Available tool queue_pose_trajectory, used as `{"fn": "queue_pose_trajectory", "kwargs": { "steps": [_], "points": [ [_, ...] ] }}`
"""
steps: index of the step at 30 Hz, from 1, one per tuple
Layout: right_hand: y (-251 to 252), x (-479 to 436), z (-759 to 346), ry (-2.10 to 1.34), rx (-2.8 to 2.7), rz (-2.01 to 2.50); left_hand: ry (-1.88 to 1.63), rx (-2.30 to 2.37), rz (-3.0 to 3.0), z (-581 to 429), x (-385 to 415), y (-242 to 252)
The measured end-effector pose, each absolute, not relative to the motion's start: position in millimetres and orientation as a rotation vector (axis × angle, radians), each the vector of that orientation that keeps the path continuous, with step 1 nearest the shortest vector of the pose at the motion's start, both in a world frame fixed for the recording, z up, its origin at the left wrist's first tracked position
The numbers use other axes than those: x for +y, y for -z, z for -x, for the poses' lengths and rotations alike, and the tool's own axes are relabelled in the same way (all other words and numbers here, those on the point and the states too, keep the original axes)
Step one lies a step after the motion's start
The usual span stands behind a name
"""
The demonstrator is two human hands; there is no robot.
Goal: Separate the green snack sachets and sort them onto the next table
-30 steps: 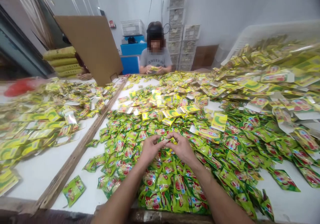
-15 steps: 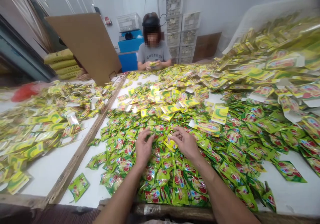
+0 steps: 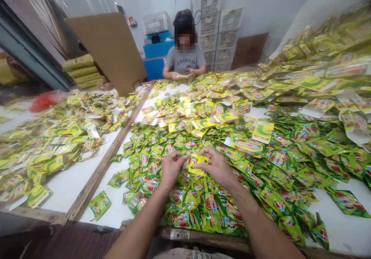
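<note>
My left hand [image 3: 171, 166] and my right hand [image 3: 216, 165] meet over a heap of green sachets [image 3: 208, 201] near the front of the white table [image 3: 344, 228]. Between their fingertips they pinch a small yellow packet [image 3: 197, 163], held just above the heap. The fingers of both hands are curled around its edges. Yellow packets [image 3: 199, 123] lie in a band farther back on the table.
A person in a grey shirt [image 3: 185, 60] sits at the far end handling packets. A wooden strip [image 3: 101, 170] divides this table from the left one, also strewn with yellow packets [image 3: 52, 143]. A cardboard sheet [image 3: 108, 50], stacked crates [image 3: 213, 39] and a high pile of packets [image 3: 327, 73] stand behind.
My hands parted slightly over the heap, then came back together, and they now hold the yellow packet lifted a little off the sachets.
</note>
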State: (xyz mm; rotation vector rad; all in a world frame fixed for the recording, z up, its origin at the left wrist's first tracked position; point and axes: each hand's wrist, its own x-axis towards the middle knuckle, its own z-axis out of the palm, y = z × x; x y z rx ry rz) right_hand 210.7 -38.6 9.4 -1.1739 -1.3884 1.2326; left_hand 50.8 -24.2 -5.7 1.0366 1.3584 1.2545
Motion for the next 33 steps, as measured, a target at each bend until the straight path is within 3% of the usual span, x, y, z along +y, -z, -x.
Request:
{"fn": "queue_pose_trajectory", "kwargs": {
  "steps": [6, 13, 21, 27, 33],
  "points": [
    [-1, -40, -207, -0.95, -1.515, 1.348, -1.162, 1.211, -0.892, -56, -33, 0],
    [-8, -39, -209, -1.249, -1.382, 1.092, -0.988, 1.224, -1.103, -50, -23, -11],
    [4, -38, -211, -1.114, -1.557, 1.236, -0.715, 1.011, -1.115, -45, -17, -20],
    [-7, -37, -213, -1.187, -1.468, 1.352, -0.711, 1.04, -1.12, -51, -2, -25],
    [-14, -35, -217, -0.946, -1.4, 1.505, -0.844, 1.017, -1.144, -66, 13, -28]
  ]
}}
